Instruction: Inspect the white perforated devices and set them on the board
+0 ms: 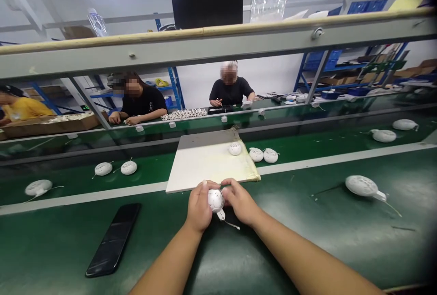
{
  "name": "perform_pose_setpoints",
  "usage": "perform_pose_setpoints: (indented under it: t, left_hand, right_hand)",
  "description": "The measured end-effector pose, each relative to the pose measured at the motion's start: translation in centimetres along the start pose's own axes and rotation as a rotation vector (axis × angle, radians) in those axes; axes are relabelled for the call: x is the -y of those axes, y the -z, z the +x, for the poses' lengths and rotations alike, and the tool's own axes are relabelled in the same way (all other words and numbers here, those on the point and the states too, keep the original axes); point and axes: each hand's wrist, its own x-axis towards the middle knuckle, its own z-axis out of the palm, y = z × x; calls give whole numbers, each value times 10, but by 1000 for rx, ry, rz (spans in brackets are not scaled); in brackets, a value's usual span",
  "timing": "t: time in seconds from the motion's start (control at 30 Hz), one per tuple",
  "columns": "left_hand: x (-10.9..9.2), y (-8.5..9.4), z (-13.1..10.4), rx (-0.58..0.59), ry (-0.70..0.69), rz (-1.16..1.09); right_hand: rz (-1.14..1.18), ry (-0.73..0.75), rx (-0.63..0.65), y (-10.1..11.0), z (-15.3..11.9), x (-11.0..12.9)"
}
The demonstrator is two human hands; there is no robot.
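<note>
A round white plastic piece (215, 200) with a small tab and a short pale cord sits between my two hands, just above the green bench. My left hand (200, 206) is wrapped round its left side, thumb up. From the right, my right hand (241, 201) curls its fingers against the piece; part of the fingertips is hidden. In front of my hands lies a white board (201, 158) with a yellowed right edge. On it rests a similar white piece (235, 149), with another white piece (256, 154) just beside the board.
A black phone (114, 240) lies on the bench at left. More white pieces with cords stand about, one white piece (363, 186) at right, others along the green belt (307, 151). A metal rail (205, 47) crosses ahead. Several people sit across the line.
</note>
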Motion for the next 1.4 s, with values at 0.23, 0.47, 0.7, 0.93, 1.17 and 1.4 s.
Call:
perform_pose_setpoints:
  t: [0.23, 0.47, 0.7, 0.93, 1.17, 1.4]
  left_hand:
    - [-7, -27, -13, 115, 84, -31]
    - [-4, -34, -13, 151, 134, 130]
    - [-4, -19, -3, 69, -110, 194]
    - [11, 1, 3, 172, 235, 51]
    - [-1, -1, -2, 474, 46, 297]
    - [-7, -20, -13, 555, -10, 347]
  right_hand:
    - [-8, 143, -163, -18, -6, 2]
    - [-154, 114, -256, -19, -9, -7]
    - [-293, 11, -7, 3, -2, 13]
    - [-657, 422, -9, 20, -6, 19]
    - [-197, 391, -145, 28, 2, 15]
    - [-166, 110, -56, 18, -1, 11]
